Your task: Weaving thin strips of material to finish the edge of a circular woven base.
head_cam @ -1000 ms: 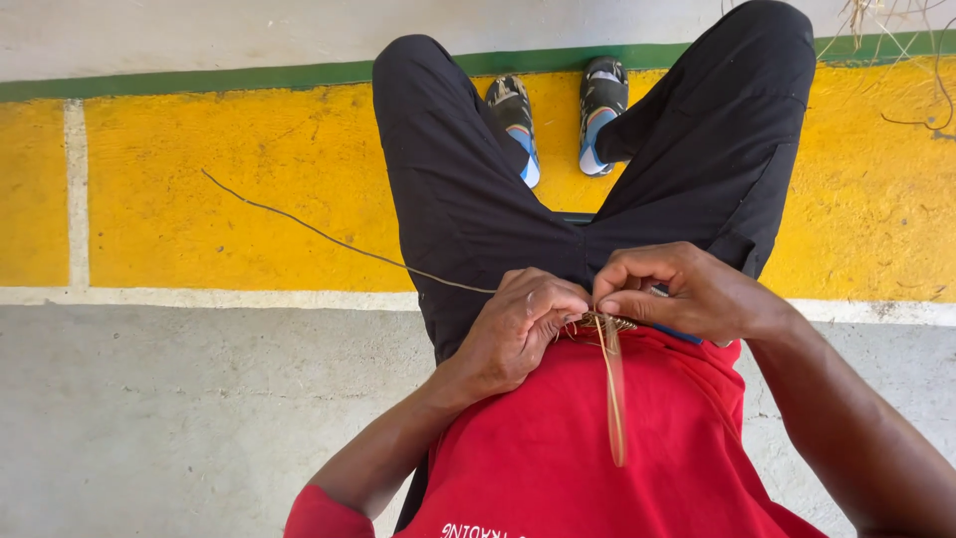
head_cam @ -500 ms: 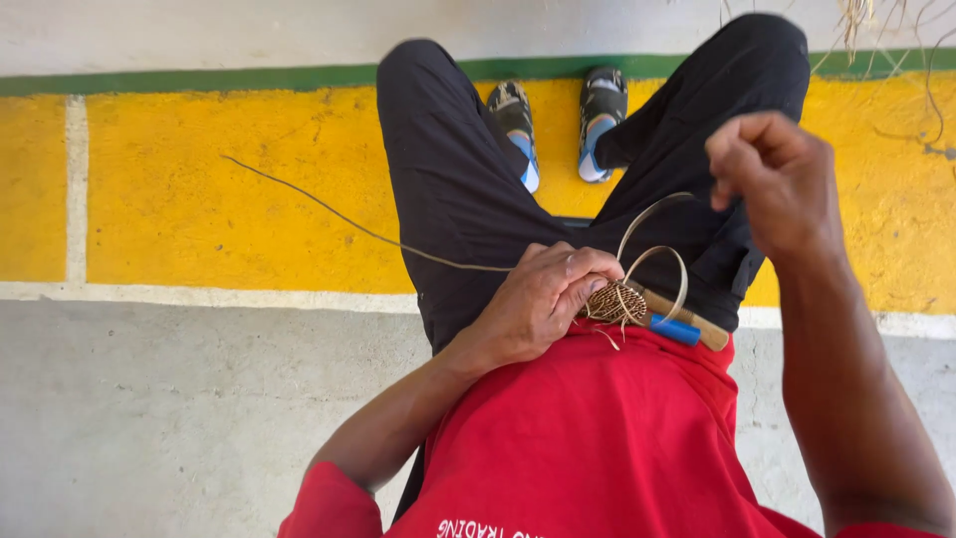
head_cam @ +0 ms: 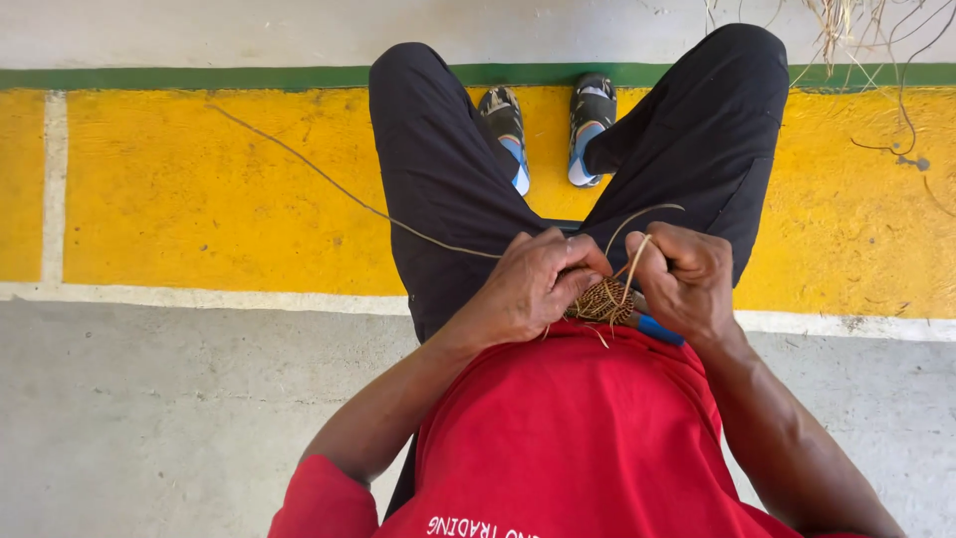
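Straw-brown woven coil [head_cam: 600,299] sits pinched in the left hand [head_cam: 533,284]; the right hand [head_cam: 685,279] grips a pale fibre strand [head_cam: 637,249], fingers closed, partly hiding a blue-tipped tool [head_cam: 659,330].

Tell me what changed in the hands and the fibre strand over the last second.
The right hand, raised up and out to the right half a second ago with the thin strand drawn into a wide loop, has come back down beside the small woven piece, and the loop has shrunk. The left hand stayed pinching the woven piece at the lap. The long fibre trailing left and the blue-tipped tool stayed put.
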